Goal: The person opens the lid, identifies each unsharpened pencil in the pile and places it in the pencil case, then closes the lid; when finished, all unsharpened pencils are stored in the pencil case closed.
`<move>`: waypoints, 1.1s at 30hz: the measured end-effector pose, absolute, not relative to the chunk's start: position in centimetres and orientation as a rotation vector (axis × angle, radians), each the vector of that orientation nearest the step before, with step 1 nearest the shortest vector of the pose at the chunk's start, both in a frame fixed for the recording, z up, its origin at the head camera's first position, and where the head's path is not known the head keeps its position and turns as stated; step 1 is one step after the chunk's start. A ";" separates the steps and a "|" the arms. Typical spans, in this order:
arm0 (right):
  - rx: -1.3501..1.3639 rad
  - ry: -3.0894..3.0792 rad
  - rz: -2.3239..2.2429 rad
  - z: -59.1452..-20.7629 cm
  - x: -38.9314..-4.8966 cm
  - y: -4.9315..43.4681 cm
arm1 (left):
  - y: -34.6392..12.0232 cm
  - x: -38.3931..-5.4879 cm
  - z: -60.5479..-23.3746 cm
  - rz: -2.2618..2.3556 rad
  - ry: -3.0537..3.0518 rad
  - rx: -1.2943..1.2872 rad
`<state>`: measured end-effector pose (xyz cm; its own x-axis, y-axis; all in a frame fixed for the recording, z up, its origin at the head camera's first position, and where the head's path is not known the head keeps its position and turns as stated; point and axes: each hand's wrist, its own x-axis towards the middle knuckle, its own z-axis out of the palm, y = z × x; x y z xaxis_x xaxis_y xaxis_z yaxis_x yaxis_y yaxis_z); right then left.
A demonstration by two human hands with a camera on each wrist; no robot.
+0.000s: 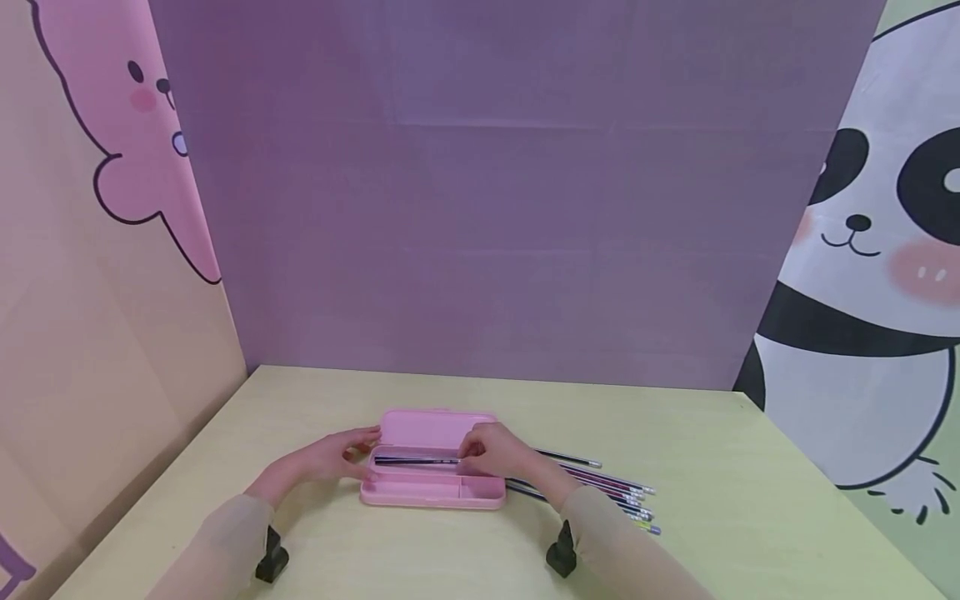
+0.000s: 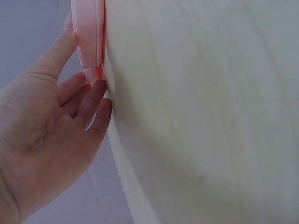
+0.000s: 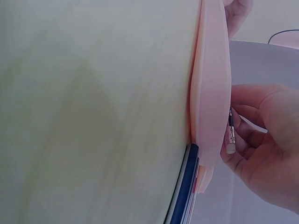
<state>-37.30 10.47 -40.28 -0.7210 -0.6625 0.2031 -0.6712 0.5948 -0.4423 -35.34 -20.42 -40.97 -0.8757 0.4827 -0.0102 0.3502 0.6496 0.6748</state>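
my right hand (image 1: 495,448) has a pencil (image 3: 231,135) pinched near its eraser end, thumb against fingertips, eraser poking out toward my wrist. the pencil's far end runs off to the left of that hand, along the long middle compartment of the case (image 1: 431,503). key relation is alignment: pencil's long axis sits about parallel to the case's, both left-right, and my right hand is the nearer one, at the compartment's right part. (dark shafts show in there; can't tell if it's just the one in my fingers or more beside it.) also can't tell if the held one touches the bottom. my left hand (image 1: 335,454) holds the case's left end, thumb at the near part, fingers at the lid (image 1: 438,427) side, the outer ones loosely bent. case lies open on the table (image 1: 412,558), lid to the back, divided section toward me. loose pencils (image 1: 607,483) lie right of the case, partly under my right forearm, eraser ends pointing right, so they're on my right hand's side too.
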 end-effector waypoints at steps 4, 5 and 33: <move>1.176 -2.787 0.787 -40.4 -37.3 10.4 | -20.3 -35.4 -41.1 1.038 2.681 0.663; 1.178 -2.785 0.787 -40.4 -37.3 10.4 | -20.3 -35.4 -41.1 1.036 2.683 0.657; 1.008 -2.821 0.832 -39.2 -37.0 11.8 | -20.2 -35.1 -41.1 1.023 2.694 0.651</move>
<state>-36.99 11.85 -39.19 -0.7894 -0.5795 0.2027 -0.5968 0.6468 -0.4748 -35.15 -20.18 -41.11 -0.8864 0.4626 -0.0183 0.3339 0.6661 0.6669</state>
